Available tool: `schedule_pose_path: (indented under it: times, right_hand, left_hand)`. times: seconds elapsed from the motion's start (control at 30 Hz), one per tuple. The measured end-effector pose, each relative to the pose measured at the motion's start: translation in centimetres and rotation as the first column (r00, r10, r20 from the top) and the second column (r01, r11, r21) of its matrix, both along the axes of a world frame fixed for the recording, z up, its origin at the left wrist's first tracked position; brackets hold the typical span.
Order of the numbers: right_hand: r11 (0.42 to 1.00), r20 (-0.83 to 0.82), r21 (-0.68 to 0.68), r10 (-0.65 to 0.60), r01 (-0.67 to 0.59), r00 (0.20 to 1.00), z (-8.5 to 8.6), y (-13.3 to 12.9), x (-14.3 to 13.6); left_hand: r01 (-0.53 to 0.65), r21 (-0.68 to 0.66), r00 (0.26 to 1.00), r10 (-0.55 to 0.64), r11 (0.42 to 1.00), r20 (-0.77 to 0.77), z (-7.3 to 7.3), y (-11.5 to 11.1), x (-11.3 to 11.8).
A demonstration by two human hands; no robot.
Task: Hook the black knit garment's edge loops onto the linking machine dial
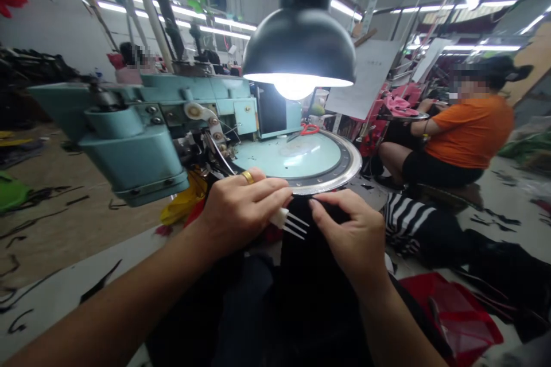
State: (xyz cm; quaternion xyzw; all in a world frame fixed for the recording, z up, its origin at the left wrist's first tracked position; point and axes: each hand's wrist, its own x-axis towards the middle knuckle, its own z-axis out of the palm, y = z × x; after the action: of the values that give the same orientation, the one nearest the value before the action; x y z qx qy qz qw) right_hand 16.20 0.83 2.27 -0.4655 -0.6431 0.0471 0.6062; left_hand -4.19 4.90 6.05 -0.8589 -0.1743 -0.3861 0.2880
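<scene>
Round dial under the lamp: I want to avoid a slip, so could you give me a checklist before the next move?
1. Lamp lit: ok.
2. White-handled pronged tool held in left hand: ok.
3. Right hand at the near rim of the dial: ok.
4. Black fabric attached to the rim: cannot tell, too dark.
5. Left hand ring-free: not ok, gold ring worn.

Black lamp (300, 43), orange-shirted co-worker (469, 129) near pink fabric (401, 104), perhaps another person (128, 73) farther back.
</scene>
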Motion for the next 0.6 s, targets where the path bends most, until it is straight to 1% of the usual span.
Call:
schedule_pose_path:
  times: [0.07, 0.1, 0.17, 0.23, 0.3, 0.33, 0.4, 0.5, 0.53, 0.57, 0.6]
  right_hand:
    - [0.999, -0.003, -0.016, -0.048, 0.048, 0.999, -0.1, 0.0, 0.7]
    - [0.998, 0.000, -0.045, -0.047, 0.047, 0.999, -0.1, 0.0, 1.0]
    - [0.993, 0.017, -0.118, 0.014, -0.012, 1.000, -0.1, 0.0, 1.2]
    - [0.984, 0.004, -0.148, 0.102, -0.100, 0.995, -0.2, 0.0, 0.9]
    - [0.981, -0.032, -0.111, 0.155, -0.157, 0.987, -0.3, -0.1, 0.3]
    - [0.983, -0.049, -0.080, 0.162, -0.165, 0.986, -0.3, -0.1, 0.1]
    - [0.992, -0.053, -0.026, 0.125, -0.126, 0.991, -0.5, 0.0, 0.1]
    - [0.999, -0.018, 0.041, -0.023, 0.024, 1.000, -0.9, 0.3, 1.3]
    - [0.997, -0.019, 0.036, -0.062, 0.062, 0.998, -1.0, 0.3, 2.0]
    - [0.997, -0.026, 0.005, -0.075, 0.076, 0.997, -1.1, 0.4, 2.6]
    - [0.997, -0.038, -0.043, -0.061, 0.060, 0.997, -1.1, 0.3, 3.2]
  left_hand:
    - [-0.029, 0.018, 0.999, 0.030, 0.999, -0.029, 0.3, 0.0, 0.1]
    - [-0.041, 0.002, 0.998, 0.041, 0.999, -0.038, 0.5, 0.0, 0.1]
    - [-0.049, -0.069, 0.998, 0.047, 0.996, -0.030, 0.8, -0.1, 0.2]
    - [-0.028, -0.154, 0.999, 0.031, 0.988, 0.018, 0.9, -0.1, 0.2]
    - [0.008, -0.206, 0.998, 0.006, 0.979, 0.070, 0.7, 0.0, 0.1]
    - [0.023, -0.196, 0.997, -0.008, 0.980, 0.077, 0.6, 0.0, 0.0]
    - [0.029, -0.113, 0.999, -0.025, 0.993, 0.041, 0.3, 0.0, -0.2]
    - [-0.025, 0.030, 0.998, 0.026, 0.999, -0.061, 0.5, 0.0, -0.4]
    - [-0.046, 0.042, 0.995, 0.050, 0.998, -0.087, 0.7, 0.0, -0.4]
    - [-0.070, 0.031, 0.992, 0.073, 0.997, -0.106, 0.8, 0.0, -0.3]
    - [-0.090, 0.005, 0.989, 0.090, 0.996, -0.119, 1.0, 0.0, -0.3]
